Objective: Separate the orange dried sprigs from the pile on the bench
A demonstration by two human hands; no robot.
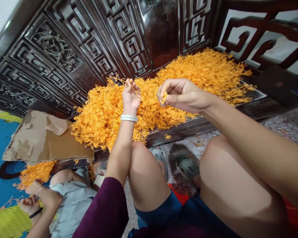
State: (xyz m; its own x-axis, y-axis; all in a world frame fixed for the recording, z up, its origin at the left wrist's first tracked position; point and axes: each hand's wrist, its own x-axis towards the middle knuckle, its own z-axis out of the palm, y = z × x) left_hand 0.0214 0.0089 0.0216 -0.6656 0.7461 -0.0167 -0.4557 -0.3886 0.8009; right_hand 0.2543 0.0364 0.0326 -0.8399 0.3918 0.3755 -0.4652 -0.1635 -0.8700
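Note:
A large heap of small, branching orange pieces [106,114], like plastic sprigs, lies on a dark wooden bench. My left hand [131,96], with a pale band around its wrist, is held palm up over the heap. Its curled fingers grip an orange sprig [119,79], whose thin branches stick out past the fingertips. To the right, my right hand [180,95] pinches a small yellow-orange piece [164,98] between thumb and fingers. The two hands are apart. My fingers partly cover both pieces.
A torn cardboard piece [47,138] lies left of the heap. Below it, another person's hands [32,196] work near more orange pieces [37,172]. The bench has a carved dark wooden back [94,43]. A dark flat object [280,84] lies at the right.

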